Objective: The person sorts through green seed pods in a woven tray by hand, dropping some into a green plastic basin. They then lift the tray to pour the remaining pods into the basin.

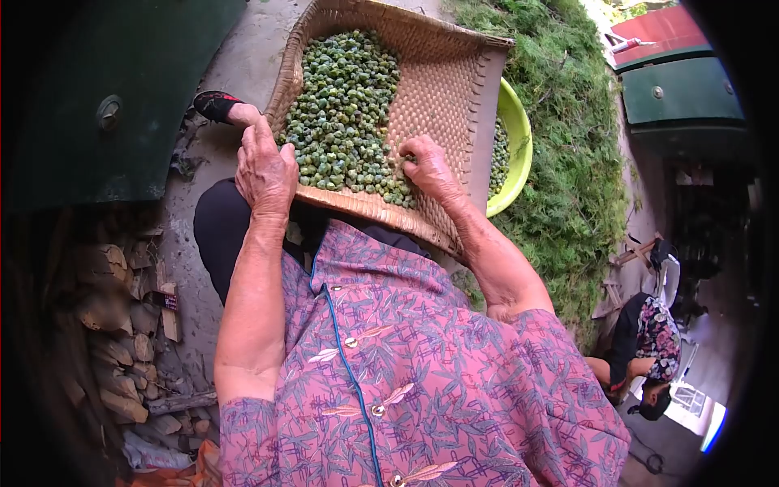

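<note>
A woven basket tray [438, 91] rests at my lap, with a heap of small green fruits [345, 109] over its left and middle part. At the tray's near left edge is my left hand [266, 166], its fingers bent against the rim beside the fruits. My right hand [430, 169] is inside the tray at the right edge of the heap, fingers curled together around something small and dark green, seemingly a fruit. Partly hidden behind the tray's right side, a yellow-green basin [519, 150] holds more green fruits.
Cut green branches [568, 162] cover the ground on the right. Stacked firewood [122, 349] lies at the lower left, below a dark green panel [97, 97]. Another person [649, 341] is bent over at the far right. A shoe [215, 105] shows left of the tray.
</note>
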The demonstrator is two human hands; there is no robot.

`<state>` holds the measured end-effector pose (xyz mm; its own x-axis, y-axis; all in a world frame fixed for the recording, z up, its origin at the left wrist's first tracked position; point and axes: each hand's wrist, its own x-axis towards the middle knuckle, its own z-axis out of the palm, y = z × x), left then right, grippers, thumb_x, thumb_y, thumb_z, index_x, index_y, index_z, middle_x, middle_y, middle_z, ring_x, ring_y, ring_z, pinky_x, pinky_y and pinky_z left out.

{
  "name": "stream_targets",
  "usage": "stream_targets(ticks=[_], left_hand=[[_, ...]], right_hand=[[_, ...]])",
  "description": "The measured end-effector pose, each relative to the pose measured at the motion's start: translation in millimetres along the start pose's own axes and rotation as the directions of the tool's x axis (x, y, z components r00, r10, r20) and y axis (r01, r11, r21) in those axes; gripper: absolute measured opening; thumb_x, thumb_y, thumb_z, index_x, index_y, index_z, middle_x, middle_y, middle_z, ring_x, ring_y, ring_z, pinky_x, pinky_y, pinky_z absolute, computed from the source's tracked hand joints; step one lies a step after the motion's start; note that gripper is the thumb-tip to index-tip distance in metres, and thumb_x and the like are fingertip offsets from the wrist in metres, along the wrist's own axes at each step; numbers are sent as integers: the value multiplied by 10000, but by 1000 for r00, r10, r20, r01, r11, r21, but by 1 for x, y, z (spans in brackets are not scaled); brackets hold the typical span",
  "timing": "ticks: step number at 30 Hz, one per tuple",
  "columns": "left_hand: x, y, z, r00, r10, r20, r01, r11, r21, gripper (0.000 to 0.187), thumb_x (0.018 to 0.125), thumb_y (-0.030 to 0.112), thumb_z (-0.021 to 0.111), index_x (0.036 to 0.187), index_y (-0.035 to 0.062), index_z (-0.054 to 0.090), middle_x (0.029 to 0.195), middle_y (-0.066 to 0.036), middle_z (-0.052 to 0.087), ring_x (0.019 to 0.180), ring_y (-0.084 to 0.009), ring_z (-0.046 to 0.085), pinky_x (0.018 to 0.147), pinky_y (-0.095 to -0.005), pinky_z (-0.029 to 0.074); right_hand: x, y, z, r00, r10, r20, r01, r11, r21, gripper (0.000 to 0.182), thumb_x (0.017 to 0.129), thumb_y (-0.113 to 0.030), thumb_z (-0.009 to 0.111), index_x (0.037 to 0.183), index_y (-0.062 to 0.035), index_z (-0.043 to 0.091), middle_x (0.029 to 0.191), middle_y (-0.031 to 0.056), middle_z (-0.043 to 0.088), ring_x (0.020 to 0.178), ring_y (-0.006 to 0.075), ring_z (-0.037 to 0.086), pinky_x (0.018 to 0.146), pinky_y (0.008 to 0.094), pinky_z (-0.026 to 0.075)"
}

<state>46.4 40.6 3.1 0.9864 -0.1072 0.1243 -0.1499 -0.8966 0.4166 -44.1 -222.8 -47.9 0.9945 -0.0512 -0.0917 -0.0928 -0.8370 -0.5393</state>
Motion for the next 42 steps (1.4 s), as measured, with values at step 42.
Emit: stream_targets(ticks=[42], left_hand=[[-1, -1, 1, 1000, 0, -13, -1, 1000, -19, 561, 774, 182, 653, 1275, 63, 430, 1218, -147, 500, 1073, -343, 520, 888, -427, 443]], right_hand=[[22, -16, 25, 983, 61, -172, -70, 996, -51, 172, 791, -121, 577, 930, -37, 634, 876, 185, 591, 895, 344, 585, 804, 431, 471]])
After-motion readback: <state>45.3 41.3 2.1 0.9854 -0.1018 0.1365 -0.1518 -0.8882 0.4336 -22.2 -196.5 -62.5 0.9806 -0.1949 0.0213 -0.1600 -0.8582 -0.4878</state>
